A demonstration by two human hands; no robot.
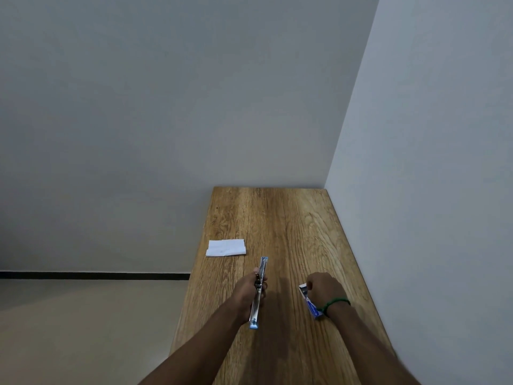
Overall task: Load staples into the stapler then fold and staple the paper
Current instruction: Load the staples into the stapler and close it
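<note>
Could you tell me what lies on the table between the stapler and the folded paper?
Nothing: in the head view, only bare wooden table separates the stapler, held opened out in the left hand, from the paper.

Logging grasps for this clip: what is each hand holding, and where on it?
Left hand grips the opened stapler around its middle, at the hinge. Right hand is closed on the far end of the staple box.

Setting: plain indoor room, type unclear | Evidence: bare grey-white walls (166, 107) meeting in a corner; narrow wooden worktop (277, 218) set into that corner; beige floor (69, 329) with dark skirting strip (83, 275)
</note>
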